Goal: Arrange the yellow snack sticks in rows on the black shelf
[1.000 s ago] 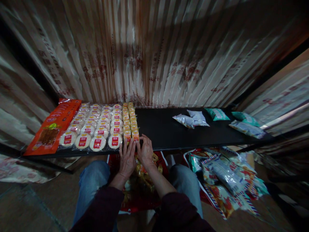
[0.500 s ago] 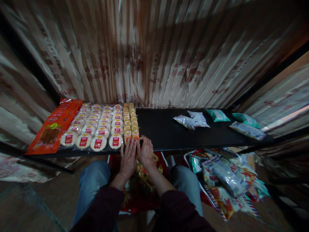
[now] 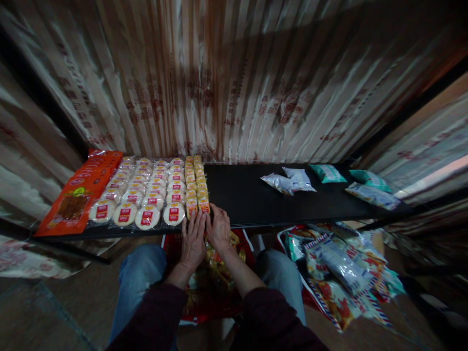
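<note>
Two narrow rows of small yellow packets [image 3: 191, 187] run from back to front on the black shelf, right of several rows of round white crackers [image 3: 147, 215] in clear wrappers. At the front end of the yellow rows, my left hand [image 3: 193, 241] lies with its fingers stretched forward, fingertips touching the nearest packets. My right hand [image 3: 219, 229] is right beside it, fingers bent against the right front corner of the rows; whether it grips a packet is hidden. Below my hands, a red bag [image 3: 171, 248] holds yellow-wrapped packets [image 3: 219, 265].
An orange packet [image 3: 78, 195] lies at the shelf's left end. Silver bags [image 3: 300, 179] and green bags [image 3: 328, 173] lie toward its right. A pile of snack bags [image 3: 343, 268] sits below right. Patterned curtain [image 3: 219, 87] hangs behind the black shelf [image 3: 237, 195].
The view has shifted slightly, so the shelf items appear a little further left. Both hands remain at the front of the yellow rows.
</note>
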The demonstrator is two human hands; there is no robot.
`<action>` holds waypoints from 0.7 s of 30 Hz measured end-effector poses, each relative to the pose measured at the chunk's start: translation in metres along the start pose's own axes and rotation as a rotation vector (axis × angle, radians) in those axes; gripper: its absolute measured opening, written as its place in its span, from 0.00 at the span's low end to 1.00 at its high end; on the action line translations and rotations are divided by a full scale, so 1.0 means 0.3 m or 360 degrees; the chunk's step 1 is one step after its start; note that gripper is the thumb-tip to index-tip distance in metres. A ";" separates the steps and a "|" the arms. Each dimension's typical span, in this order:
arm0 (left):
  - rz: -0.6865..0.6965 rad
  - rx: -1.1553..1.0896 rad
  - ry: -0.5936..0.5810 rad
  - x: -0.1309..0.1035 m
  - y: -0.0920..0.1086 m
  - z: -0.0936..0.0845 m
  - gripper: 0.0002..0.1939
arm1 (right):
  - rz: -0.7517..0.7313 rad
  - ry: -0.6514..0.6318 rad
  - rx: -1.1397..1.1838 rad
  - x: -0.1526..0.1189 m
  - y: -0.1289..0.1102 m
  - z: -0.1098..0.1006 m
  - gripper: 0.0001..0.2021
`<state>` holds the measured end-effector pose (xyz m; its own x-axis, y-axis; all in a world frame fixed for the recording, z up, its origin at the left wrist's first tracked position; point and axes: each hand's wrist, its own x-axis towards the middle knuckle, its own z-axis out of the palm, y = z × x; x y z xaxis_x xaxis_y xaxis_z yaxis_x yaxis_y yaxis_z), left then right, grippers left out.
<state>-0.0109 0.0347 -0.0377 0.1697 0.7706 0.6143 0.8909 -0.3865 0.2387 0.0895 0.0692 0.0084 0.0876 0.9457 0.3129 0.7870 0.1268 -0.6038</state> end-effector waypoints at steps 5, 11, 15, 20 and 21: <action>0.0003 -0.0024 0.0012 -0.001 0.000 0.000 0.33 | -0.0040 0.0026 0.0039 -0.004 0.005 0.001 0.19; 0.0034 -0.0043 0.0042 -0.001 -0.002 0.001 0.33 | -0.0057 0.0034 0.0011 -0.004 0.007 0.005 0.18; 0.0030 -0.0025 0.0026 -0.003 -0.003 0.000 0.32 | -0.0063 0.0029 0.0008 -0.005 0.010 0.008 0.19; 0.0027 -0.0024 0.0033 -0.003 0.000 -0.001 0.32 | -0.0104 0.0080 0.0055 -0.008 0.022 0.015 0.19; 0.0026 -0.0026 0.0040 -0.002 0.002 -0.003 0.32 | -0.0116 0.0089 0.0065 -0.008 0.024 0.015 0.19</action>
<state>-0.0109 0.0335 -0.0373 0.1734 0.7510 0.6371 0.8811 -0.4073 0.2403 0.0921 0.0691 -0.0001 0.0658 0.9157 0.3965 0.7670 0.2077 -0.6070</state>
